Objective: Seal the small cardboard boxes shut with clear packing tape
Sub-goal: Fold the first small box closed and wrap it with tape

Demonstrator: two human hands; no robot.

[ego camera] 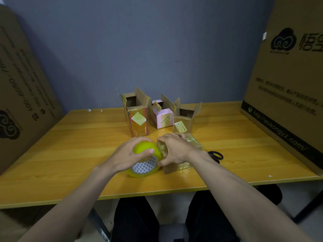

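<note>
Yellow-tinted tape roll [145,160] touches glossy, taped box [181,154].

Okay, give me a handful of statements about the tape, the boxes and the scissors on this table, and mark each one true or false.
1. The left hand grips the tape roll. True.
2. The right hand holds the scissors. False: it rests on the box nearest the person; the scissors lie untouched on the table, to its right.
3. The three boxes at the back all have open top flaps. True: the tall box, the pink box and the short brown box stand open.
4. The pink box stands leftmost of the three. False: it is in the middle.
5. The tape roll is red. False: it looks yellow-green.
</note>
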